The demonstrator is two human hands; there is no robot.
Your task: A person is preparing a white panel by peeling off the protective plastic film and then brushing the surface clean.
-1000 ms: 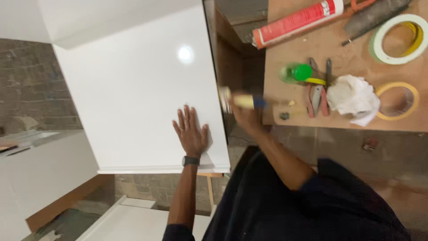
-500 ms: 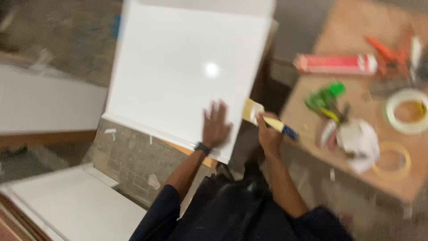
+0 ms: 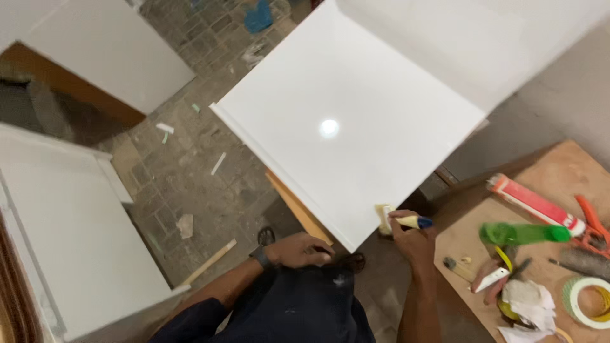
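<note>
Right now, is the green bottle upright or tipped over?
Tipped over: the green bottle lies on its side across the wooden table.

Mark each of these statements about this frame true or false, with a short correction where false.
1. The right hand holds a small brush against the near corner of the glossy white panel. True.
2. The left hand lies flat on top of the white panel. False: it sits below the panel's near edge, close to the person's body, with a dark wristwatch on the wrist.
3. A green spray bottle lies on its side on the wooden worktable. True.
4. The red and white sealant tube lies on the stone floor. False: it lies on the worktable, beyond the green bottle.
5. A roll of tape lies at the worktable's right side. True.
</note>
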